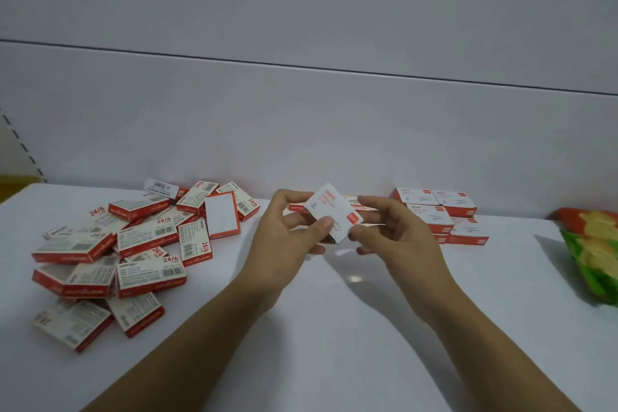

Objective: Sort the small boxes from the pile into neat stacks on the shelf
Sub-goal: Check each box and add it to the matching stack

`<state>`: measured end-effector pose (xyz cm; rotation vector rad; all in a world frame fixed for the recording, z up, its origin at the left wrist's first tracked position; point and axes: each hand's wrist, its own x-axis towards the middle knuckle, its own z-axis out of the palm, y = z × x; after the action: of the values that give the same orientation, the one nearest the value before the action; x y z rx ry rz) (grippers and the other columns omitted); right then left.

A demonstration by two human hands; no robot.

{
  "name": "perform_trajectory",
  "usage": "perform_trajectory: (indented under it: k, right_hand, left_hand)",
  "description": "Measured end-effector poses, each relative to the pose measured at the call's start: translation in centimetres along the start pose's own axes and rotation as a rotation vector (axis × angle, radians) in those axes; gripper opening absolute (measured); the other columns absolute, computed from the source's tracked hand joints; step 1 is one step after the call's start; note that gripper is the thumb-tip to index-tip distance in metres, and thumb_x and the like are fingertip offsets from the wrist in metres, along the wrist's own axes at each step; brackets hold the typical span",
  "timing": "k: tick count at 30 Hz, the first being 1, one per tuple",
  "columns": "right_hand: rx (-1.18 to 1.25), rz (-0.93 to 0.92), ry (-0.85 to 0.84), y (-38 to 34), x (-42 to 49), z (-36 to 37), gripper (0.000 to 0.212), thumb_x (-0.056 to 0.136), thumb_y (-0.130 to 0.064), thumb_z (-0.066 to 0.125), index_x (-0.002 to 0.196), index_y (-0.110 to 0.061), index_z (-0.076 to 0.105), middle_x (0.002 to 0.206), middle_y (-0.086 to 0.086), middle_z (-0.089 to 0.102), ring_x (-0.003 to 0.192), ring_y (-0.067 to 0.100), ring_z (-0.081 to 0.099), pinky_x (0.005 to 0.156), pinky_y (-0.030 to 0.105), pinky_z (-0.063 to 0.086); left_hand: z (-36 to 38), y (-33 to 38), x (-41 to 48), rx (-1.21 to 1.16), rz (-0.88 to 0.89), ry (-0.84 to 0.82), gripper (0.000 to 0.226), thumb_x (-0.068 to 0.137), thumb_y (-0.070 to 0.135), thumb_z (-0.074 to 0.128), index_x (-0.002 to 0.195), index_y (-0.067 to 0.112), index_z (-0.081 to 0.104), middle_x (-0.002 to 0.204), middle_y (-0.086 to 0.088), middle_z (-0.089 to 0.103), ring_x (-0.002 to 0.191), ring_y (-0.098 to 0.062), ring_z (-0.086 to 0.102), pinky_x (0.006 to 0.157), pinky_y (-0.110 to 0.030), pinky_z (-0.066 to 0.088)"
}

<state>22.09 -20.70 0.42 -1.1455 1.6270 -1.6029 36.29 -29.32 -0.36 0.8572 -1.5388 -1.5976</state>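
A small white box with red print (pixel 331 211) is held tilted above the white shelf (pixel 334 328), in the middle of the view. My left hand (pixel 287 241) pinches its left side with thumb and fingers. My right hand (pixel 391 231) holds its right edge with curled fingers. A loose pile of several red-and-white boxes (pixel 133 244) lies on the left. On the right, near the back wall, stand neat stacks of like boxes (pixel 441 214). Another flat box (pixel 297 207) lies behind my hands, partly hidden.
A green, yellow and orange bag (pixel 592 251) lies at the right edge of the shelf. The grey back wall (pixel 301 127) rises right behind the boxes. A slotted shelf upright (pixel 20 144) runs up at the far left.
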Motion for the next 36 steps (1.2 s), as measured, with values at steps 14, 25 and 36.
perform_trajectory:
  k: [14,25,36]
  right_hand:
    - [-0.418,-0.203,-0.121,-0.2,-0.2,-0.9,0.047,0.078,-0.014,0.077,0.117,-0.032,0.059,0.11,-0.015,0.061,0.094,-0.002,0.061,0.073,0.013,0.052]
    - [-0.876,-0.371,0.005,1.0,0.6,-1.4,0.058,0.076,-0.03,0.078,0.13,-0.03,0.055,0.123,-0.011,0.051,0.106,-0.003,0.038,0.086,0.009,0.033]
    - [-1.079,-0.094,0.29,0.7,3.2,-11.1,0.049,0.082,-0.011,0.071,0.127,-0.025,0.057,0.124,-0.002,0.051,0.114,0.019,0.043,0.082,0.026,0.036]
  left_hand:
    - [0.3,-0.4,-0.3,0.013,0.064,-0.063,0.052,0.076,0.009,0.076,0.117,0.035,0.057,0.112,0.001,0.068,0.097,-0.02,0.068,0.076,-0.037,0.059]
    - [0.8,-1.4,-0.2,0.546,0.263,-0.056,0.055,0.077,0.029,0.076,0.123,0.036,0.046,0.109,0.01,0.069,0.094,-0.008,0.066,0.087,-0.03,0.055]
    - [2.2,-1.9,0.2,1.192,0.364,-0.176,0.062,0.089,0.059,0.044,0.144,0.039,0.024,0.143,0.012,0.043,0.127,-0.015,0.042,0.105,-0.031,0.033]
